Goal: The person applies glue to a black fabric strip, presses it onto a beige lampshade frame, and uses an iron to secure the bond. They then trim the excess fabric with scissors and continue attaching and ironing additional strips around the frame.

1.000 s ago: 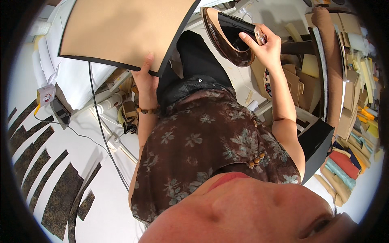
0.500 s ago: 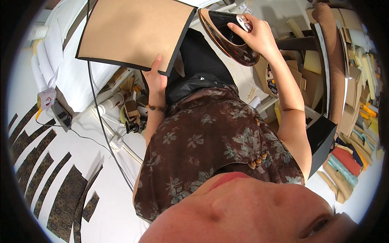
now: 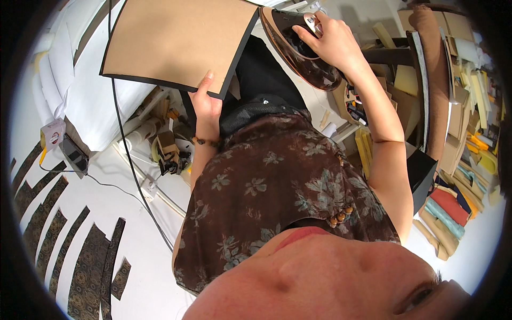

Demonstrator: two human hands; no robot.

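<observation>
My left hand [image 3: 207,104] grips the near edge of a flat tan board with a black rim [image 3: 176,40], thumb on top, and holds it up in front of me. A beaded bracelet sits on that wrist. My right hand [image 3: 329,41] is closed around the handle of a dark brown clothes iron [image 3: 298,50], whose soleplate is tilted toward the board's right edge. The iron and board are close together, almost touching. Below them is my brown flowered top [image 3: 277,192].
Several dark patterned fabric strips [image 3: 80,250] lie on the white surface at lower left. A black cable [image 3: 130,160] runs past a white plug block [image 3: 52,133] and a phone [image 3: 74,154]. Cardboard pieces and fabric rolls [image 3: 448,213] are stacked at right.
The board and my left hand have shifted right and closer to the iron. My right hand has turned the iron, so its soleplate now sits beside the board's edge.
</observation>
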